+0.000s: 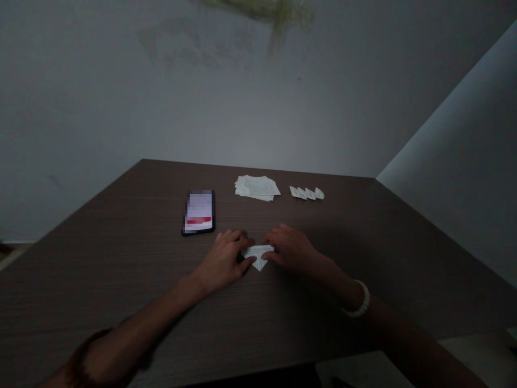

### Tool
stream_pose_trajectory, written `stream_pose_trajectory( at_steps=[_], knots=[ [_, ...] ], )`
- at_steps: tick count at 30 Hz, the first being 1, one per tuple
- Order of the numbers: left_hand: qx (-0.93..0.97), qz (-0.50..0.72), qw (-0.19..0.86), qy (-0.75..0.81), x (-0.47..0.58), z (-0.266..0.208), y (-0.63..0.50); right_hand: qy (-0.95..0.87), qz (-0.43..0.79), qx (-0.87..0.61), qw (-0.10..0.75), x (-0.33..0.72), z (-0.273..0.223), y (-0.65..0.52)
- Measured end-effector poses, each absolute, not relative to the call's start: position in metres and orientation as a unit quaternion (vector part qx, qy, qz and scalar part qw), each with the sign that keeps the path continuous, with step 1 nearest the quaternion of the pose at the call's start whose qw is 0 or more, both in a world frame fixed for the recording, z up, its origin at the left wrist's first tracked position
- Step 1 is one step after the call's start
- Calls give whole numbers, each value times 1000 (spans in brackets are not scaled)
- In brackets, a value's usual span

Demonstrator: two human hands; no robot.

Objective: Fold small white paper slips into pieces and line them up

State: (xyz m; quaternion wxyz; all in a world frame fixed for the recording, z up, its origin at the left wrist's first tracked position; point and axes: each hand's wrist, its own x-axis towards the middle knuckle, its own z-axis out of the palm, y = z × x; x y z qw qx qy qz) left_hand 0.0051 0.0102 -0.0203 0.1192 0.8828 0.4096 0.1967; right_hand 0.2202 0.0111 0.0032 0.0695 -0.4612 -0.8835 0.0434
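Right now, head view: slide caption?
Left hand and right hand hold a folded printed paper at a wood-grain table; smartphone, paper stack, row of folded pieces beyond.

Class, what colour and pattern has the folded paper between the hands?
Folded paper: whitish with darker lines; head view.

1. A plain grey far wall [121, 108] rises behind the tabletop, with a yellow-green patch [278, 12] at its top and a darker smudge [173, 40] just left of it.
2. On the right, a paler wall [468, 140] meets it along a slanting edge.
3. The dark brown tabletop [109, 231] has fine grain; its far edge lies near the far wall.
4. Pale floor [476, 353] shows at near right.
5. The light is dim, the right side of the tabletop shadowy.
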Motion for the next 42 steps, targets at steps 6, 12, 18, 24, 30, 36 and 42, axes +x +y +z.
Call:
stream_pose_trajectory(
  at_steps=[6,12,18,24,30,36,42],
  knots=[
    [880,187,125,418,6,-18,9,-871,83,-476,86,221,0,15],
    [883,187,114,416,6,-20,10,-838,141,-513,123,224,-9,19],
    [882,187,116,418,6,-21,10,-830,157,-520,131,224,-9,19],
    [884,189,108,413,5,-22,10,-828,148,-527,124,221,-4,18],
    [885,182,108,414,5,-19,9,-830,143,-525,123,222,-5,19],
    [883,178,110,420,6,-19,9,-831,158,-516,136,226,-7,21],
    [884,184,107,416,5,-22,10,-845,130,-500,138,225,-7,21]
  ],
)
